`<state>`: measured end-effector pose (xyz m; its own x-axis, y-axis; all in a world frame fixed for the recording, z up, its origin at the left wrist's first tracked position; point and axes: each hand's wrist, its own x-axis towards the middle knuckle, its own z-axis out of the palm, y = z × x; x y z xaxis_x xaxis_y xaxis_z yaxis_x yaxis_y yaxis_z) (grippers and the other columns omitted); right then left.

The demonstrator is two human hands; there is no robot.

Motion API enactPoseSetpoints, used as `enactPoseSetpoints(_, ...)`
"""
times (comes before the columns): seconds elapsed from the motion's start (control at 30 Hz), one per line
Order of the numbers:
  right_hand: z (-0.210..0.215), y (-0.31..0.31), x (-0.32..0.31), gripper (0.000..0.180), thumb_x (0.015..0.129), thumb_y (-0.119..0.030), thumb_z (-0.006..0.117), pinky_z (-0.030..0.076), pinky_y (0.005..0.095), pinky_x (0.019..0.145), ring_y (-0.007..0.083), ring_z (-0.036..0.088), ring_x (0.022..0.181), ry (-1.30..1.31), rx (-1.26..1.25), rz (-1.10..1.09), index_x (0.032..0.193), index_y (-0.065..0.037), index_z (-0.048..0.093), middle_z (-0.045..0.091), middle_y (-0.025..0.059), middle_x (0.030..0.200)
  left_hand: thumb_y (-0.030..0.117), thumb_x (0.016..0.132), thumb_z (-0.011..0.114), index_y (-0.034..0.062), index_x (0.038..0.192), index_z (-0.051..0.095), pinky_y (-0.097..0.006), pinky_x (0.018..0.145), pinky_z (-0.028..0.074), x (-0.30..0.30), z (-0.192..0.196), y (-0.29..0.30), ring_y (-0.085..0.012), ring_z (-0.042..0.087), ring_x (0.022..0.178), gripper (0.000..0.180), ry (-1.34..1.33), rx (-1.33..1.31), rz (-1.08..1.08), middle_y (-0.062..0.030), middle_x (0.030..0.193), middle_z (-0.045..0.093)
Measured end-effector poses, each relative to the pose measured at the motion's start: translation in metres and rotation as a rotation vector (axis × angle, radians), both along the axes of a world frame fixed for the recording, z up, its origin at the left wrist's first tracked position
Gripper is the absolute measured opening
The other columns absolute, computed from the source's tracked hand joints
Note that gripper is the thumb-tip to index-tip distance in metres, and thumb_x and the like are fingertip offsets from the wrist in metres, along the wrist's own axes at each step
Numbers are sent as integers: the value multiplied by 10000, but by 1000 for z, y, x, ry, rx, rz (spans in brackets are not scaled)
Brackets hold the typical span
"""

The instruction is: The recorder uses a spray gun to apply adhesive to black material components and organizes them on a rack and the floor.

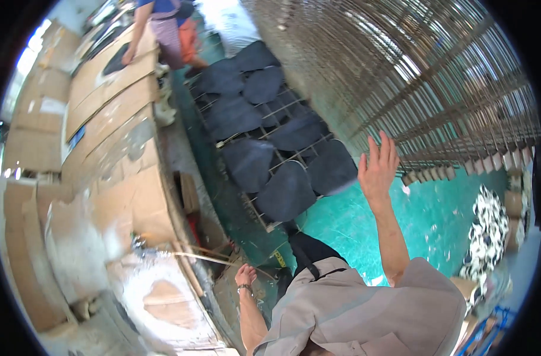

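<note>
My right hand (378,169) is raised in front of me with its fingers stretched out, holding nothing. It is close to the lower edge of a large rack of thin rods (436,89), beside several dark, rounded flat pieces (332,169). These pieces lie in rows on a wire frame (276,166) ahead of me. Low beside the workbench is my left hand (245,275), its fingers curled and a band on the wrist. Thin sticks (202,257) jut over the bench edge towards it. Whether it touches or holds one is hidden.
Along the left runs a long bench covered with cardboard sheets (134,204). Another person (166,29) stands at its far end, a hand on a dark piece (117,61). A heap of black-and-white pieces (487,231) lies at right on the green floor (424,219).
</note>
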<state>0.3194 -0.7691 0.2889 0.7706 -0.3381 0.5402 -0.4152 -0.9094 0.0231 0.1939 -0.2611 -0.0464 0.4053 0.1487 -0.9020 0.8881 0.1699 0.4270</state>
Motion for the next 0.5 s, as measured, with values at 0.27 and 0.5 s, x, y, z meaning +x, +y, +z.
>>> enactPoseSetpoints(0.27, -14, 126, -2, 469, 777, -174, 742, 404, 544, 952, 420, 470, 1252, 119, 220, 216, 1201, -25, 608, 492, 243, 1369, 164, 995, 601, 50, 1341, 568, -422, 678, 608, -107, 9, 41, -291, 718, 894, 366, 102, 73, 164, -144, 1073, 718)
enactPoseSetpoints(0.5, -210, 254, -1, 490, 793, -205, 737, 467, 502, 1000, 423, 525, 1237, 416, 839, 631, 1213, 19, 622, 528, 293, 1349, 186, 910, 621, 122, 967, 702, -502, 662, 568, -182, -6, 47, -382, 696, 846, 118, 255, 13, 253, -138, 983, 712)
